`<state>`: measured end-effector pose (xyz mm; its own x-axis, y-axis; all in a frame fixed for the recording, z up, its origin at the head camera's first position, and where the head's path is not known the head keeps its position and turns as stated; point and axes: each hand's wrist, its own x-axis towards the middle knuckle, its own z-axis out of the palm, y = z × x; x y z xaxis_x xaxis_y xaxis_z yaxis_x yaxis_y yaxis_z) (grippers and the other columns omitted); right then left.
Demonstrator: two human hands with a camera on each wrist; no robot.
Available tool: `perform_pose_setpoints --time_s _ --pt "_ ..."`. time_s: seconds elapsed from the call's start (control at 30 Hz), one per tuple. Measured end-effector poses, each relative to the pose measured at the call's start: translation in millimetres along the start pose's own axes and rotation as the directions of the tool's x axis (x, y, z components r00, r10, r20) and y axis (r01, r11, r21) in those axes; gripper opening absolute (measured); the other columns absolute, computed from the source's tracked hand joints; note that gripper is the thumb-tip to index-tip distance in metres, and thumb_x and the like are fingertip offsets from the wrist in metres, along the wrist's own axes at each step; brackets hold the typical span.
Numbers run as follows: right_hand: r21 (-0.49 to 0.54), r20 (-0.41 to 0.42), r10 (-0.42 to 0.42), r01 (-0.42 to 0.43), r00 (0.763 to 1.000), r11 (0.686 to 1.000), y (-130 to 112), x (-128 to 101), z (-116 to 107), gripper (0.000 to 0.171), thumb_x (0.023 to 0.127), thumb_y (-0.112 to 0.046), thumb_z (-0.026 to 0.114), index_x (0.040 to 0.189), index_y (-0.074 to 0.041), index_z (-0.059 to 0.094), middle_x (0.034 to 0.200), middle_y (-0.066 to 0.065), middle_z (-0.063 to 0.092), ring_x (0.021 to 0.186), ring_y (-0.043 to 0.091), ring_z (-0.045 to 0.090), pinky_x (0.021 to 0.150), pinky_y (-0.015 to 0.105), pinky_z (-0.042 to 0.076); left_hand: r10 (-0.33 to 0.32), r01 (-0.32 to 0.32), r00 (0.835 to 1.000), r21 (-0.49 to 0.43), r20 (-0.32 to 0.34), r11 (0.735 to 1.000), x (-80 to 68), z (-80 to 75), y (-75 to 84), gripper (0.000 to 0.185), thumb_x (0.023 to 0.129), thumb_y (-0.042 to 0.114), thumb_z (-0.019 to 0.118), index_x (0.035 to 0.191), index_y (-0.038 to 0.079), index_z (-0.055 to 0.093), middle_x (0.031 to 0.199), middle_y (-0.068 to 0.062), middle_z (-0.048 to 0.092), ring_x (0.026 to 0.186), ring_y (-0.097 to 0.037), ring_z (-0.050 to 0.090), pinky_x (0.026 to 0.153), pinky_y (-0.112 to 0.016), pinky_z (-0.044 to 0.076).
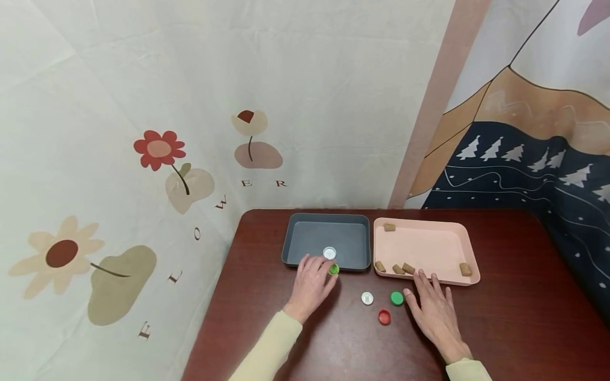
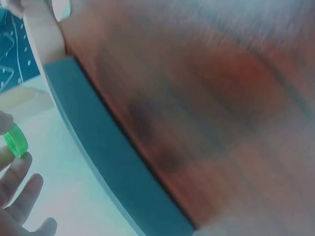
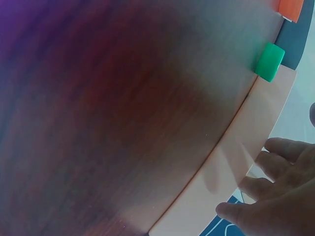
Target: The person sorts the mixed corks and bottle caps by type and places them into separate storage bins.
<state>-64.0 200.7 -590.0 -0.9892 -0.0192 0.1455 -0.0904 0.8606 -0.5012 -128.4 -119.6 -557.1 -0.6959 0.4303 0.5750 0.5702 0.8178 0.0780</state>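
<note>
My left hand (image 1: 318, 276) pinches a green bottle cap (image 1: 334, 269) at the front rim of the grey tray (image 1: 362, 238). The left wrist view shows that green cap (image 2: 15, 140) between my fingertips, beside the grey tray's wall (image 2: 98, 162). A white cap (image 1: 329, 253) lies inside the grey tray. My right hand (image 1: 431, 304) rests flat on the table with straight fingers, just in front of the pink tray (image 1: 429, 243). Just left of it lie a green cap (image 1: 397, 298), a red cap (image 1: 384, 317) and a white cap (image 1: 367, 298).
Several brown corks (image 1: 402, 268) lie in the pink tray, which stands right of the grey one. The dark wooden table (image 1: 514, 317) stands against fabric-covered walls at the back and right. The right wrist view shows the pink tray's edge (image 3: 231, 162) and the loose green cap (image 3: 269, 62).
</note>
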Motion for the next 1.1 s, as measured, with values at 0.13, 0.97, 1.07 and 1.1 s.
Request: perform_pose_setpoints --time_s 0.13,0.97,1.07,1.1 --pt "0.001 0.001 -0.001 0.001 1.0 1.0 0.1 0.0 0.2 0.065 0.108 -0.044 0.048 0.152 0.003 0.047 0.158 0.026 0.041 0.147 0.053 0.029 0.113 0.074 0.017 -0.071 0.071 0.997 -0.025 -0.017 0.997 8.5 -2.3 -11.8 0.034 0.084 0.023 0.087 0.114 0.011 0.075 0.104 -0.003 0.07 0.102 -0.024 0.066 0.103 -0.056 0.048" --pt "-0.009 0.001 -0.002 0.002 1.0 1.0 0.6 0.7 1.9 0.064 0.108 -0.043 0.049 0.15 0.005 0.048 0.157 0.027 0.042 0.146 0.054 0.03 0.112 0.074 0.018 -0.276 0.275 0.931 0.041 0.237 0.961 42.4 20.1 -56.5 0.031 0.093 0.02 0.077 0.121 0.009 0.074 0.112 -0.009 0.069 0.109 -0.029 0.065 0.101 -0.049 0.049" --pt "-0.011 0.009 0.002 -0.002 1.0 1.0 0.7 1.0 2.1 0.064 0.108 -0.044 0.048 0.151 0.004 0.047 0.158 0.027 0.041 0.147 0.054 0.029 0.113 0.074 0.018 -0.299 0.294 0.918 0.06 0.26 0.954 45.0 26.2 -58.8 0.029 0.092 0.019 0.078 0.119 0.008 0.075 0.112 -0.01 0.069 0.107 -0.031 0.066 0.096 -0.05 0.051" --pt "-0.01 0.011 0.003 -0.003 1.0 1.0 0.6 1.1 2.1 0.064 0.108 -0.044 0.048 0.151 0.004 0.047 0.158 0.027 0.041 0.147 0.053 0.029 0.113 0.074 0.018 -0.307 0.301 0.914 0.065 0.266 0.951 45.9 27.9 -59.6 0.028 0.091 0.018 0.078 0.118 0.008 0.075 0.112 -0.011 0.069 0.106 -0.031 0.066 0.094 -0.05 0.052"
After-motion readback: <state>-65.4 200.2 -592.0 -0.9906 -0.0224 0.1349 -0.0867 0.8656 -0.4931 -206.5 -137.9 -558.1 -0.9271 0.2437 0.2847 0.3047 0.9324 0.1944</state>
